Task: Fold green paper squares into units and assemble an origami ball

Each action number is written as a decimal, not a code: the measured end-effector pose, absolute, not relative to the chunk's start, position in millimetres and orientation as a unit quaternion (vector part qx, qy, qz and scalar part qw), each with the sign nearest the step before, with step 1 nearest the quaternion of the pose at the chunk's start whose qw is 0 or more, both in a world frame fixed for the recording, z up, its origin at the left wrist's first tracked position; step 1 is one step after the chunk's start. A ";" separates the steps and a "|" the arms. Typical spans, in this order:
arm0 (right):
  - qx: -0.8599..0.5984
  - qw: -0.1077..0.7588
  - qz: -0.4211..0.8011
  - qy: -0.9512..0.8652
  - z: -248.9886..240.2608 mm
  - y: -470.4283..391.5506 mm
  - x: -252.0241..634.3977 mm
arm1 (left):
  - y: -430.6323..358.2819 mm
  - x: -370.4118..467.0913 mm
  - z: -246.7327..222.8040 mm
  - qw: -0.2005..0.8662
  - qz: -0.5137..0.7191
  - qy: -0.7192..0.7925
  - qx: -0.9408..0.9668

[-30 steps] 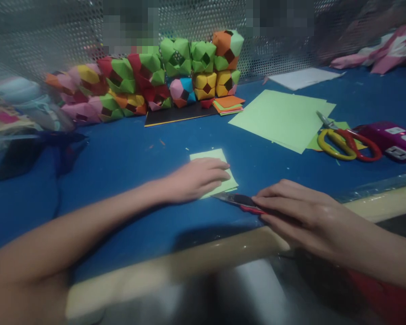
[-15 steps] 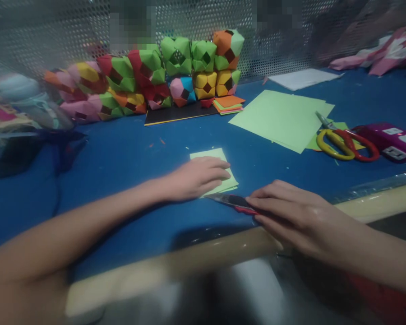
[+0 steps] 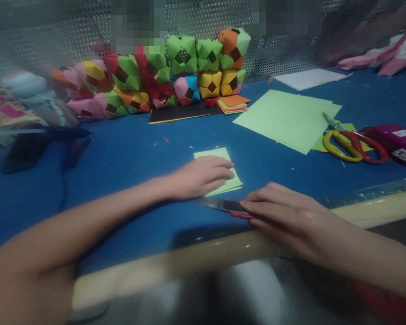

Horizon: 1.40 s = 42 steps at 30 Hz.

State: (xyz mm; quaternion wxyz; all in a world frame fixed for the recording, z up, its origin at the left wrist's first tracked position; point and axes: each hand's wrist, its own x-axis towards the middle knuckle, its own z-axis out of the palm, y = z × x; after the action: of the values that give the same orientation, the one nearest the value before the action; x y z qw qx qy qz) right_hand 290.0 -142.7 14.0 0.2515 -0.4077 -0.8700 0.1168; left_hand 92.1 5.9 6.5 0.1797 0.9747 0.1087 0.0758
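Note:
My left hand (image 3: 205, 176) lies flat with its fingers stretched out over a small light green paper (image 3: 234, 184), pressing it to the blue tabletop. At least two layers show at the paper's right corner. My right hand (image 3: 280, 212) is closed around a utility knife (image 3: 233, 207) with a black and red handle. The knife's pale blade points left, low over the table, just in front of the paper's near edge. Whether the blade touches the table I cannot tell. Part of the handle is hidden inside my fingers.
Folded paper blocks (image 3: 181, 54) stand stacked at the back, beside small coloured sheets (image 3: 233, 104) on a black sheet (image 3: 179, 113). Larger green sheets (image 3: 284, 119), scissors (image 3: 355, 144) and a purple device (image 3: 395, 140) lie right. A capped bottle (image 3: 27, 90) stands left.
My right hand has drawn the knife slightly left and nearer to me, so its tip sits a little off the paper's edge. My left hand stays on the paper. The view has shifted slightly.

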 end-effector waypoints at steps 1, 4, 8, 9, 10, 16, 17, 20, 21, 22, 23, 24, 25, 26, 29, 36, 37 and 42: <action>-0.408 0.252 0.121 -0.869 15.4 -143.4 290.2 | 5.7 91.9 6.7 0.184 0.076 0.108 0.974; -0.428 0.266 0.123 -0.855 22.1 -144.7 298.5 | 4.6 91.1 8.0 0.208 0.088 0.114 0.967; -0.515 0.277 0.085 -0.807 28.3 -136.7 328.5 | 5.1 90.1 9.7 0.215 0.138 0.192 0.948; -0.546 0.278 0.056 -0.788 27.1 -132.3 337.9 | 6.2 89.9 9.7 0.206 0.144 0.228 0.941; -0.571 0.277 0.025 -0.773 24.5 -127.2 347.1 | 7.7 89.7 9.5 0.196 0.144 0.264 0.934; -0.606 0.208 -0.111 -0.759 2.0 -100.6 372.8 | 17.7 87.4 8.1 0.154 0.089 0.321 0.930; -0.599 0.206 -0.134 -0.762 1.5 -99.8 369.2 | 18.3 86.9 8.3 0.155 0.092 0.320 0.930; -0.534 0.233 -0.153 -0.798 6.2 -104.1 346.8 | 17.8 85.4 9.4 0.170 0.115 0.326 0.923; -0.495 0.241 -0.131 -0.825 8.6 -106.9 337.1 | 17.3 84.9 9.7 0.175 0.124 0.328 0.920; -0.450 0.242 -0.106 -0.853 10.7 -109.5 327.3 | 16.9 84.5 9.8 0.178 0.132 0.330 0.917; -0.418 0.234 -0.086 -0.874 12.2 -111.8 318.1 | 16.7 84.0 9.6 0.180 0.140 0.332 0.915; -0.393 0.219 -0.078 -0.890 13.1 -113.3 309.9 | 16.7 83.6 9.2 0.180 0.147 0.332 0.914; -0.381 0.200 -0.078 -0.899 13.2 -114.1 302.9 | 17.0 83.3 8.6 0.178 0.155 0.332 0.913; -0.378 0.182 -0.084 -0.904 12.9 -114.0 297.3 | 17.5 82.9 7.9 0.175 0.160 0.332 0.913; -0.388 0.140 -0.110 -0.904 11.3 -111.2 288.1 | 19.3 82.2 6.1 0.167 0.171 0.333 0.912; -0.365 0.152 -0.134 -0.909 10.8 -109.9 284.0 | 20.6 82.7 4.5 0.148 0.165 0.344 0.912; -0.367 0.148 -0.135 -0.908 10.6 -109.9 283.4 | 20.5 83.3 4.4 0.143 0.161 0.350 0.912; -0.409 0.142 -0.145 -0.890 11.6 -106.5 282.6 | 19.1 86.0 10.4 0.120 0.129 0.388 0.905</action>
State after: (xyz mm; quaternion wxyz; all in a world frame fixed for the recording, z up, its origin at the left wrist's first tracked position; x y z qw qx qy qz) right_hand 282.6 -106.5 11.6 0.1420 -0.4092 -0.8896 -0.1453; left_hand 86.0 19.1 10.4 0.1200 0.9048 0.3877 0.1286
